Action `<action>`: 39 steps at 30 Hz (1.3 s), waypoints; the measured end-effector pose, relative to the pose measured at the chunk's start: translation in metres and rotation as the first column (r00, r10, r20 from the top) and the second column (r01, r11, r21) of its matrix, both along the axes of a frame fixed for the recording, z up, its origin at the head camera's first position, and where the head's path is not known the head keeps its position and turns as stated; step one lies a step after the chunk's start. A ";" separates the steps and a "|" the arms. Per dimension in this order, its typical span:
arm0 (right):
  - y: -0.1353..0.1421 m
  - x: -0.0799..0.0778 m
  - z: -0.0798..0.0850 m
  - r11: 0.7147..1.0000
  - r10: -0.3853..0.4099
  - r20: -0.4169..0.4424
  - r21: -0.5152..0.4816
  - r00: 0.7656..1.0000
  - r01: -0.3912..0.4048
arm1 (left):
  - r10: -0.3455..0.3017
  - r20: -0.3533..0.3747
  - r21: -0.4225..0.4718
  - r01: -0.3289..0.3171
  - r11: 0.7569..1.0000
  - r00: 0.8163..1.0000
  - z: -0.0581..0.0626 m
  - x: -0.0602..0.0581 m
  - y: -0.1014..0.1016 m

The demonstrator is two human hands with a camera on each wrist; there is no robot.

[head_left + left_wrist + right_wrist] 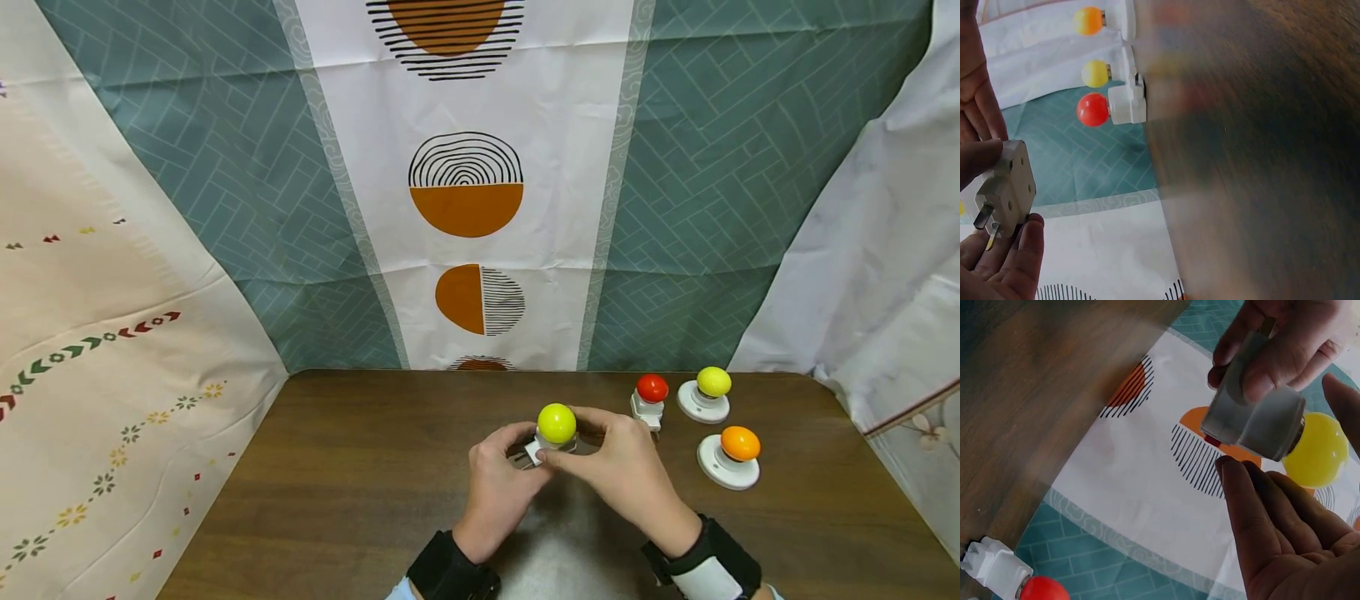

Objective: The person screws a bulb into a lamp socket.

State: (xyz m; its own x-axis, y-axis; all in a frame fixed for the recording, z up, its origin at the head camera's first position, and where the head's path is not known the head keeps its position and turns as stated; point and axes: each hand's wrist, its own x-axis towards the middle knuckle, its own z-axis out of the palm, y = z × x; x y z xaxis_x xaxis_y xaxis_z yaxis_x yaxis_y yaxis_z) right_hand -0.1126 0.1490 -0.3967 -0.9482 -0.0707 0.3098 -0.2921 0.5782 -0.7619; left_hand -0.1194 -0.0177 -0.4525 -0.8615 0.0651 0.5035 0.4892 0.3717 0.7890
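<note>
My left hand (501, 479) pinches a white plug-in bulb holder (1019, 181) between thumb and fingers, above the table. Metal prongs (985, 217) stick out of the holder's body, and a small red switch (1212, 441) shows on its edge. A round yellow bulb (1316, 450) is fitted in it. Around the bulb's other side is my right hand (630, 467), its fingers (1272, 519) fairly straight and spread from the thumb. In the right wrist view the bulb lies between that thumb and the fingers, without a clear grip.
To the right on the brown table (360, 483) stands a red bulb (652, 388) in a white plug-in holder (647, 412). Beside it are a yellow bulb (713, 382) and an orange bulb (740, 443), each on a round white base. Patterned cloth (465, 100) hangs behind the table.
</note>
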 end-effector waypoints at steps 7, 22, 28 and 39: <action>-0.003 -0.001 -0.003 0.999 -0.024 -0.008 0.022 1.000 0.025 | 0.007 -0.066 -0.034 -0.009 0.999 0.998 -0.001 0.003 0.001; 0.013 -0.011 -0.005 0.999 0.015 -0.029 0.047 0.999 -0.014 | -0.167 0.064 -0.098 0.173 0.980 0.984 0.002 0.008 -0.009; 0.044 -0.020 -0.003 0.997 0.059 -0.043 0.059 0.997 -0.056 | -0.188 0.156 -0.116 0.207 0.972 0.970 0.007 0.007 -0.020; 0.089 -0.023 -0.002 0.967 0.220 0.119 0.106 0.968 -0.232 | 0.008 0.004 -0.162 -0.007 0.987 1.000 0.015 -0.009 -0.044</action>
